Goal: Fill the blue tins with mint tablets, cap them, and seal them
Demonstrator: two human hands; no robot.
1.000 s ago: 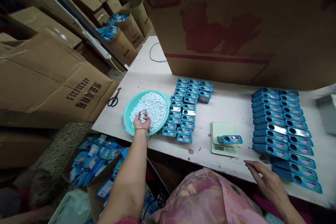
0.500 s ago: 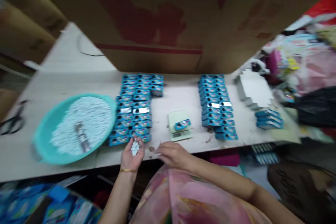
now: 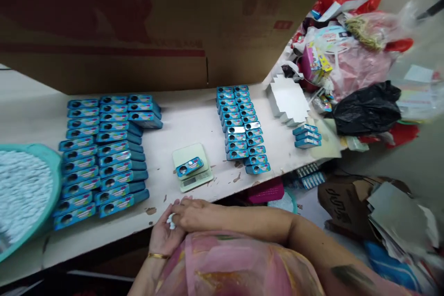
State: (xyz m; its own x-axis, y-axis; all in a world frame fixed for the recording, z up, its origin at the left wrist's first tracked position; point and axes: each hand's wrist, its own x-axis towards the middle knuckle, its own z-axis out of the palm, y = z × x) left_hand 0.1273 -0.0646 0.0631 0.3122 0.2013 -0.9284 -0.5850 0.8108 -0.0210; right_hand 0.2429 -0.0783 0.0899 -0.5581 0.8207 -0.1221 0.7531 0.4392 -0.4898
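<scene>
My left hand (image 3: 163, 237) is cupped palm-up at the table's near edge, holding a small heap of white candies (image 3: 171, 222). My right hand (image 3: 190, 214) lies over that palm, its fingertips curled onto the candies. Just beyond them a blue tin (image 3: 189, 166) rests on a small pale-green scale (image 3: 200, 176). A teal bowl (image 3: 52, 180) full of white candies stands at the far left.
Rows of blue tins (image 3: 104, 152) lie left of the scale, and a second block of blue tins (image 3: 241, 127) lies to its right. A big cardboard box (image 3: 145, 23) walls off the back. White trays (image 3: 287, 101) and bags (image 3: 364, 106) crowd the right end.
My left hand came out of the bowl with candies and moved to the table's near edge. My right hand came over onto it. The view swung to the right.
</scene>
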